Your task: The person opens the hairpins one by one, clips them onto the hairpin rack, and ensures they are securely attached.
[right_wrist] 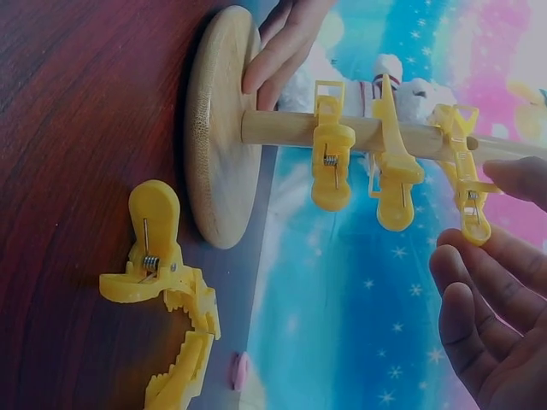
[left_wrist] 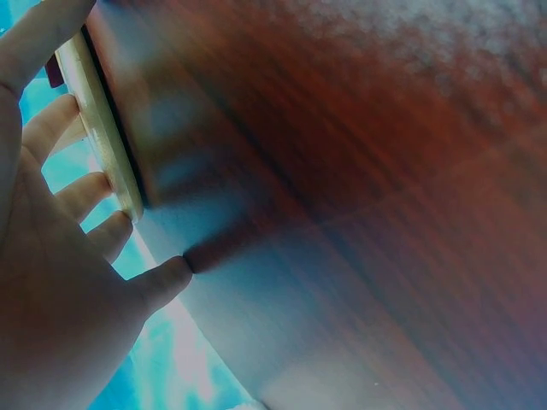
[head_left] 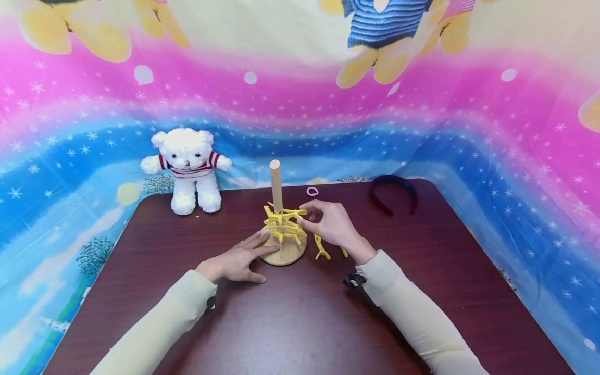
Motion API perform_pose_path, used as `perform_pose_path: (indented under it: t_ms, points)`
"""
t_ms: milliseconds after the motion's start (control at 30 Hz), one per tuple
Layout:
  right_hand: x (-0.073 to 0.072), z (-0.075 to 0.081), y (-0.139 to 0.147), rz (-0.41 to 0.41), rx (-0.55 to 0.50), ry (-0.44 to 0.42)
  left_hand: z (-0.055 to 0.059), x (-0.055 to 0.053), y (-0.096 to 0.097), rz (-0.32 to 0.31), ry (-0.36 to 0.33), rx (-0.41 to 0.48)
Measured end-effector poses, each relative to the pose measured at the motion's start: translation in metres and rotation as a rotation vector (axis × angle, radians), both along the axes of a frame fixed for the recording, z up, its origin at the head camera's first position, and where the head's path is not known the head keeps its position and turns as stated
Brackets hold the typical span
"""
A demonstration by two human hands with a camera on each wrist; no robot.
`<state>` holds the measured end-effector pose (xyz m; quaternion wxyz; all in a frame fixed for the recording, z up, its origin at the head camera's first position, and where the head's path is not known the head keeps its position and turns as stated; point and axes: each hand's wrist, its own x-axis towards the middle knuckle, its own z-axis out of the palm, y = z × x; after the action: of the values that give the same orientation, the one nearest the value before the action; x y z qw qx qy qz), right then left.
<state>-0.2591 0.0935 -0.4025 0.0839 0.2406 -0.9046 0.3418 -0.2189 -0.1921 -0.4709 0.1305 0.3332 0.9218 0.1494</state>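
A wooden post (head_left: 275, 182) rises from a round wooden base (head_left: 287, 256) on the table. My left hand (head_left: 236, 260) rests with spread fingers on the left side of that base, its thumb on the tabletop. In the right wrist view, my right hand (right_wrist: 504, 299) pinches the handles of a yellow spring clip (right_wrist: 468, 201) between thumb and fingers, and its jaws are at the post. Lower on the post are two more yellow clips, one close to the base (right_wrist: 332, 166) and one between (right_wrist: 397, 192). Loose yellow clips (head_left: 321, 249) lie right of the base, partly behind my right hand.
A white teddy bear (head_left: 185, 166) in a striped shirt sits at the table's back left. Behind the post lies a small pink ring (head_left: 312, 191). A dark red headband (head_left: 396, 182) stands at the back right. Printed cloth (head_left: 281, 104) hangs around the table.
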Motion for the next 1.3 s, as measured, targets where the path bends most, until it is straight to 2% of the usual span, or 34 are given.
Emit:
perform_pose_path:
  t_ms: [267, 500, 1300]
  points:
    - [0.0005, -0.0021, 0.0011, 0.008, 0.012, -0.027, 0.0002, 0.0006, -0.0001, 0.001, -0.004, 0.009]
    - [-0.0007, -0.0023, 0.0008, 0.010, 0.011, -0.015, -0.0022, -0.0001, -0.0006, 0.004, 0.004, -0.005]
    - [-0.0002, -0.0023, 0.0022, 0.001, 0.037, -0.010, 0.0005, 0.0004, 0.0014, 0.018, -0.025, 0.002]
